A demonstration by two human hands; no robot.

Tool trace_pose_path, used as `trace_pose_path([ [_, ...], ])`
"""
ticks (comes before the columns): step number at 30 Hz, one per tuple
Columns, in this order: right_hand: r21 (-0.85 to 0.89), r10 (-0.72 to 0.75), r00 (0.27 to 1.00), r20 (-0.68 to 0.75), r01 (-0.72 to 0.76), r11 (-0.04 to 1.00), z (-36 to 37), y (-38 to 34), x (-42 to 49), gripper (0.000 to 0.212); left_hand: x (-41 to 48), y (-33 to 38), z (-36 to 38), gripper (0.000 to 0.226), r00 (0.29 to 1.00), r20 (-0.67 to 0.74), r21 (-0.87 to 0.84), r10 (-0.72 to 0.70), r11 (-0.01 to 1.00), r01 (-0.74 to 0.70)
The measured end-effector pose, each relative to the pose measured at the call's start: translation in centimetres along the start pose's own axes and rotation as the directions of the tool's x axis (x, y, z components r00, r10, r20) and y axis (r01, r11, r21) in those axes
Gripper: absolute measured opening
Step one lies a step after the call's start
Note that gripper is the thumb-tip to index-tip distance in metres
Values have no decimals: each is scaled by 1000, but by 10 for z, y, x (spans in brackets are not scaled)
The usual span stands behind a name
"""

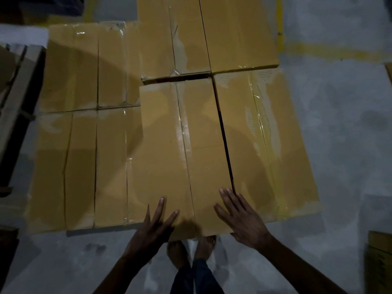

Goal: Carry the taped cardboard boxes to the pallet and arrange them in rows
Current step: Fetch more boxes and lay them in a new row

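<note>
In the head view, the near middle box [182, 155] is seen lying flat on a lower layer of taped boxes [80, 166]. The left hand [152, 225] and the right hand [239, 217] are laid on its near end. Neither grip is closed: the fingers are straight and spread, palms down, so the box is pressed and steered, not held.

A dark gap is seen between it and the right neighbour box [265, 141]. Its near edge juts out past that neighbour's, over the person's bare feet [178, 253]. The flat hands are judged to be placed there so that the box can be slid forward and sideways into line with its row. A narrow slot also shows against the far boxes [176, 39]. The pallet is hidden beneath the stack, which is ringed by grey floor [339, 145].
</note>
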State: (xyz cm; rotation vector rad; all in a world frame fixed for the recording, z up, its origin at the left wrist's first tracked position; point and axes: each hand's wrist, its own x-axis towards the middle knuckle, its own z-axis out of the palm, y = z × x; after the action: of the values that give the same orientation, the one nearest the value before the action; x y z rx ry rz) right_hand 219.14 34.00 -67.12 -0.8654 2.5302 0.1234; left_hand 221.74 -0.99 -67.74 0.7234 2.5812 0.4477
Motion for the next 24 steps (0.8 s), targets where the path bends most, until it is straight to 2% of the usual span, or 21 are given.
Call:
trace_pose_path([
  [1, -9, -2, 1000, -7, 2, 1000, 1, 0, 0, 124, -2, 0, 3, 92, 1000, 8, -5, -6, 1000, 6],
  [3, -26, -10, 1000, -18, 9, 1000, 3, 0, -1, 124, -6, 1, 10, 128, 994, 90, -25, -69, 997, 71],
  [5, -44, -20, 999, -39, 18, 999, 7, -2, -2, 122, -13, 3, 20, 142, 983, 144, -35, -118, 992, 124],
  [9, -72, -20, 997, -76, 15, 997, 13, -6, -6, 121, -18, 9, 26, 150, 979, 147, 10, -139, 990, 139],
  [13, -92, -6, 995, -104, -3, 996, 13, -6, -5, 123, -18, 10, 28, 138, 987, 126, -20, -103, 994, 106],
  [20, -133, -35, 994, -101, 21, 991, 8, -1, 0, 125, -14, 5, 19, 155, 974, 197, 10, -108, 994, 108],
  [24, -142, -31, 996, -89, 18, 990, 2, 5, 5, 125, -7, 0, 17, 141, 989, 120, 45, -81, 996, 76],
])
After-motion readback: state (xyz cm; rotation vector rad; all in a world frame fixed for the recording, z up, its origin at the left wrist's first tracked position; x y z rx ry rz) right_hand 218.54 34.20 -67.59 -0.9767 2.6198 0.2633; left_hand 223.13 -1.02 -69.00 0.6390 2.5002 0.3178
